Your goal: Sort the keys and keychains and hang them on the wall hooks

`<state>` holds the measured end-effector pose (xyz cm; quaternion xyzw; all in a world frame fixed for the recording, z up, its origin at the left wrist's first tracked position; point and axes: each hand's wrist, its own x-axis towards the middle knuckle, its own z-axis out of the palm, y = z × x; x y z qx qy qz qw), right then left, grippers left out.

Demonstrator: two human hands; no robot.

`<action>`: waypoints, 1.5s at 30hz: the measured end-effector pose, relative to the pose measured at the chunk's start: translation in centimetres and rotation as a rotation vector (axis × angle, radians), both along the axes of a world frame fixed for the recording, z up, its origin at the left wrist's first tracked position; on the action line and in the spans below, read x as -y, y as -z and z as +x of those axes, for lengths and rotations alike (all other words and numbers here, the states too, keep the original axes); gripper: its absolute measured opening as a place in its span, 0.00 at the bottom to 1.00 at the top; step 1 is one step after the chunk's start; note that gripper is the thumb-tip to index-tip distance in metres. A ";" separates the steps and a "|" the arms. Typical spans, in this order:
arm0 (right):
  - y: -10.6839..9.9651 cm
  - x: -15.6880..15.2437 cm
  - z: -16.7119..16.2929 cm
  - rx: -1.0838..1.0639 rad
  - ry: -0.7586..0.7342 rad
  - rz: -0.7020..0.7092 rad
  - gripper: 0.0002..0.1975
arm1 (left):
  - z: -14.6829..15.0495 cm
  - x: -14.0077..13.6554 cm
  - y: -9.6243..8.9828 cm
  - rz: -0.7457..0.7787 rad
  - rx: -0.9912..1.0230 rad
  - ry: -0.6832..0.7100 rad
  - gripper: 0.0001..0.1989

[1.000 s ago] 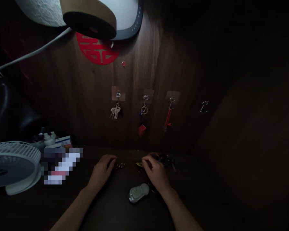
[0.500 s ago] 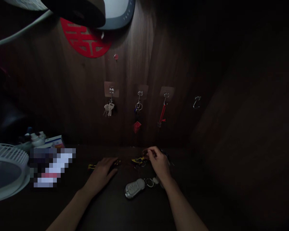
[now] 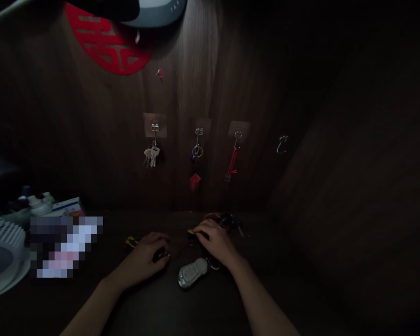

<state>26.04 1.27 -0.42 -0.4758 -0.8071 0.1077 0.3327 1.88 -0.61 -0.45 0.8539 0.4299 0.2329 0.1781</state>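
In dim light, my left hand (image 3: 143, 256) rests on the dark shelf with its fingers curled over a thin yellow-and-black strap (image 3: 130, 241), bits of which show beyond the hand and by the thumb. My right hand (image 3: 217, 241) pinches a small yellow piece (image 3: 191, 231) of another dark item at its fingertips; most of that item is hidden. Just below the right hand lies a grey remote key fob (image 3: 192, 272) with a ring partly under the wrist. Behind the right hand lies a dark bunch with a key (image 3: 241, 231).
On the wall, a bunch of keys (image 3: 152, 155), a ring with a red tag (image 3: 195, 181) and a red cord (image 3: 233, 162) hang from hooks. A bare hook (image 3: 282, 144) is further right. A white fan (image 3: 7, 256) and bottles (image 3: 38, 205) stand at the left.
My right hand has moved left and nearer the yellow piece, uncovering the dark bunch behind it. My left thumb has come closer to its fingers. The view has shifted slightly.
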 end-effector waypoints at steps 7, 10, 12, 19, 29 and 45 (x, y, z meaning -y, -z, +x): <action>0.6 0.0 -0.4 0.192 0.097 -0.145 0.13 | -0.1 0.1 -0.1 -0.076 0.020 0.027 0.05; 0.5 0.0 -0.2 0.207 0.140 -0.165 0.12 | -0.1 -0.1 0.2 -0.070 0.051 0.024 0.09; 0.3 0.0 -0.1 0.208 0.147 -0.154 0.10 | 0.0 -0.2 0.3 -0.058 0.063 0.026 0.11; -0.3 -0.1 -0.6 -0.208 0.182 -0.141 0.07 | 0.4 -0.5 0.2 -0.017 0.112 -0.006 0.06; -0.9 0.3 -2.7 -1.117 -0.064 -0.599 0.17 | 2.4 0.3 0.4 -0.040 0.340 -0.145 0.12; -1.0 1.8 -4.3 -1.078 -0.260 -0.983 0.17 | 3.0 0.3 -0.1 -0.210 0.621 -0.142 0.14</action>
